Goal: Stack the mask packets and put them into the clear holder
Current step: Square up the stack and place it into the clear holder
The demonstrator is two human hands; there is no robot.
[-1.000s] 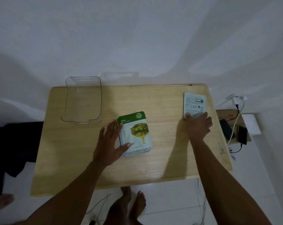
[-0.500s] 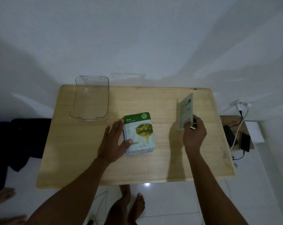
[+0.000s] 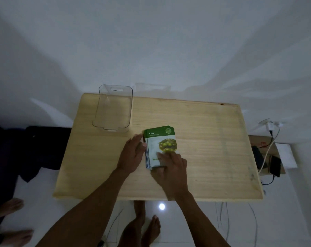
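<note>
Mid-table: mask packets stacked but fanned, clear holder near, up-left. Left hand flat against side, right hand fingers pressing top. Square edges before lifting.
</note>
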